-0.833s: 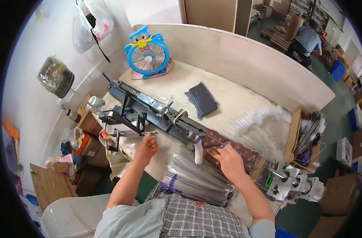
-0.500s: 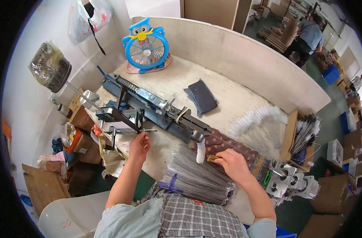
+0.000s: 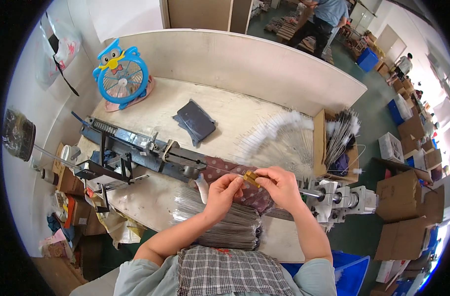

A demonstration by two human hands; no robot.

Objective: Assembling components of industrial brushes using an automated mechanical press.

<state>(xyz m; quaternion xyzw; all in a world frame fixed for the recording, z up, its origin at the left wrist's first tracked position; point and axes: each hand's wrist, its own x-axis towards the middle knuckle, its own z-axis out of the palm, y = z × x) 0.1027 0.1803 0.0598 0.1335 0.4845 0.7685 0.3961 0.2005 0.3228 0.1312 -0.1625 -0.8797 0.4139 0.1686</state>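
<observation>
My right hand (image 3: 282, 189) pinches a small yellow-brown, brass-coloured block (image 3: 251, 178) above a maroon polka-dot cloth (image 3: 220, 168). Close beside it, the thumb and forefinger of my left hand (image 3: 224, 196) are pressed together near the block's left end; whatever they hold is too small to make out. Below my hands lies a thick bundle of thin metal wires (image 3: 220, 229). A long dark metal bench fixture (image 3: 141, 148) extends to the left, with a white-wrapped handle (image 3: 202, 188) beside my left hand. Right of my right hand stands a silvery machine head with a shaft (image 3: 333, 197).
White-tipped wire brushes (image 3: 279, 133) fan out on the table, beside a cardboard box (image 3: 320, 143) holding more. A dark flat device (image 3: 196, 121) and a blue owl-shaped fan (image 3: 124, 81) stand farther back. A low partition (image 3: 244, 64) edges the table; a person (image 3: 321, 22) is beyond.
My left hand has left the black frame on the left and come over beside my right hand. The block is raised between both hands. The whole view has shifted.
</observation>
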